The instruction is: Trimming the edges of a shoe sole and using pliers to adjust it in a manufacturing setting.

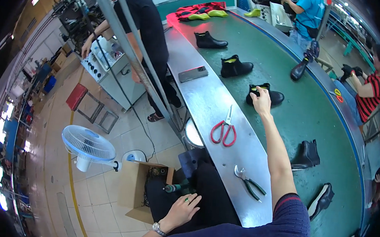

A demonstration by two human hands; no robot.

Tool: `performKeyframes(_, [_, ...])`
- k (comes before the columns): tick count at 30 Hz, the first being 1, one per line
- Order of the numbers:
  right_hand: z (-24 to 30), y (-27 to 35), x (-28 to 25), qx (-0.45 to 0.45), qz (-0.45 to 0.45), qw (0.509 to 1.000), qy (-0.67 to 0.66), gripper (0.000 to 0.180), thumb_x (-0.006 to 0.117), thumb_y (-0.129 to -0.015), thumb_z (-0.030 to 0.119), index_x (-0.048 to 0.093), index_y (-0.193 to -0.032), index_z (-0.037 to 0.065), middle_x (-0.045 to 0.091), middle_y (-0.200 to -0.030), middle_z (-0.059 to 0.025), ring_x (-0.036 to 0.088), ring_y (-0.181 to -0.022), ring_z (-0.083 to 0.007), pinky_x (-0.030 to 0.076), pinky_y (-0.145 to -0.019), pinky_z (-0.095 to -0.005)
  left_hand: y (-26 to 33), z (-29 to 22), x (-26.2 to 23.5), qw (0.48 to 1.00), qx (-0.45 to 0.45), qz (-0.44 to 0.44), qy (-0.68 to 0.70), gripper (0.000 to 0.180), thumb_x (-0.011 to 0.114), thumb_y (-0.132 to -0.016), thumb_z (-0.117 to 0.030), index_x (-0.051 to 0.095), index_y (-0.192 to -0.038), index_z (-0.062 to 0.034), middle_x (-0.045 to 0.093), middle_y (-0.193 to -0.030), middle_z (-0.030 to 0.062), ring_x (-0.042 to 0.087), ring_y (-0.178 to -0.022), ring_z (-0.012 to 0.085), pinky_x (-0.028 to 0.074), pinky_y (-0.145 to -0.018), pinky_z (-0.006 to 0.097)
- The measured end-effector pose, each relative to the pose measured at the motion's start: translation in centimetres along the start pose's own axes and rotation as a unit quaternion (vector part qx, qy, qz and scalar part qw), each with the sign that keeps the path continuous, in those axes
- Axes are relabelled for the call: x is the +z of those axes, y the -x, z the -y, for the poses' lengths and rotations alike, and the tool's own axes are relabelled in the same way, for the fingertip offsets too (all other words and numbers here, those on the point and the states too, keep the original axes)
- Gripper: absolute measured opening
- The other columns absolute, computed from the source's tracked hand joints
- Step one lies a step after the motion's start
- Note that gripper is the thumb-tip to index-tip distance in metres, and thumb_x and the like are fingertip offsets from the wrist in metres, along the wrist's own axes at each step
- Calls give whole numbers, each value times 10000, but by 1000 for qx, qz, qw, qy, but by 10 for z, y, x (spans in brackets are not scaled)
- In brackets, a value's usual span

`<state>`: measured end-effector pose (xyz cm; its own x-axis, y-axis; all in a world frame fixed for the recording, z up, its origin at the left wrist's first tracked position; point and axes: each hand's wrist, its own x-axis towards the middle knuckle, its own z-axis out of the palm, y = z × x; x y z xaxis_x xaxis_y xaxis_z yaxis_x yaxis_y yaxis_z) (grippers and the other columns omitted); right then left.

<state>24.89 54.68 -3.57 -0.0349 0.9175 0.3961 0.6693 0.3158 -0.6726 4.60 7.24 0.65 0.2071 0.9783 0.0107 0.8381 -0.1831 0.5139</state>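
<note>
Right hand: arm reaching out over the green work surface [272,47], right hand [261,100] at the ankle opening of a black boot [277,98]; fingers bent at the collar, can't tell if they're pinching it.
Held-at boot: upright on the green surface, toe to the right, yellow-green lining visible at the top; third in the row from the far end.
Left hand: left hand [184,213] low over the lap, palm down, fingers loosely spread; wristwatch [158,228] on the wrist, green ring on a finger.
Green tool: green cylindrical tool [173,188] on the lap, just beyond the left fingers.
Metal ledge: bare metal ledge [207,94] along the near edge carries pliers [252,190] with green handles, scissors [227,123] with red handles, then a phone [193,74] farther up.
Other boots: two upright black boots, the farther boot [211,41] and the nearer boot [236,68], both beyond the hand; a black boot [309,153] with toe left and a pale-soled shoe [323,199] on its side, both nearer the body.
Floor, left: open cardboard box [134,185], white-blue fan [89,143], red-seated stool [76,96].
People: person in black [146,25] far left, person in blue [311,12] far side, person in red-black stripes [375,91] at right.
</note>
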Motion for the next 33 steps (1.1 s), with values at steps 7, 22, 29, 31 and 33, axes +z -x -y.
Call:
performKeyframes(7, [-52, -4, 25, 80, -4, 996, -47, 241, 707, -832, 191, 645, -949, -10, 642, -806, -132, 656, -773, -258, 519, -697, -381, 21, 10, 5, 1000, -13, 11, -2, 413, 662, -875, -195, 572, -1245, -36, 608, -1212, 144, 585, -1113, 307, 474, -959, 384])
performKeyframes(22, [218, 152, -189, 91, 316, 877, -350, 223, 680, -912, 210, 645, -898, -10, 603, -673, 7, 491, -446, -36, 355, -418, -183, -58, -29, -59, 933, 36, -20, 357, 1040, 817, -754, -303, 173, -1534, -63, 295, -1542, 180, 390, -1360, 332, 318, -1124, 382])
performKeyframes(29, [242, 224, -127, 128, 410, 798, -423, 169, 664, -926, 156, 645, -826, 22, 589, -651, 29, 503, -461, -22, 373, -418, -175, 0, -4, -12, 831, -11, -46, 554, 1101, 781, -689, 1, 100, -1552, -58, 261, -1573, 114, 300, -1419, 205, 243, -1152, 334])
performKeyframes(31, [238, 238, -113, 137, 446, 773, -430, 159, 644, -939, 154, 664, -972, 0, 631, -755, -7, 589, -565, -50, 460, -491, -189, 19, 3, -2, 844, -46, -68, 531, 1091, 778, -696, 17, 104, -1550, -54, 263, -1571, 119, 305, -1413, 191, 247, -1145, 322])
performKeyframes(33, [234, 249, -104, 132, 410, 793, -431, 198, 645, -938, 153, 646, -1055, -6, 639, -836, -30, 618, -629, -72, 489, -543, -208, 35, 5, 3, 826, -67, -90, 552, 1095, 790, -698, 12, 105, -1550, -54, 263, -1570, 118, 307, -1410, 187, 251, -1142, 320])
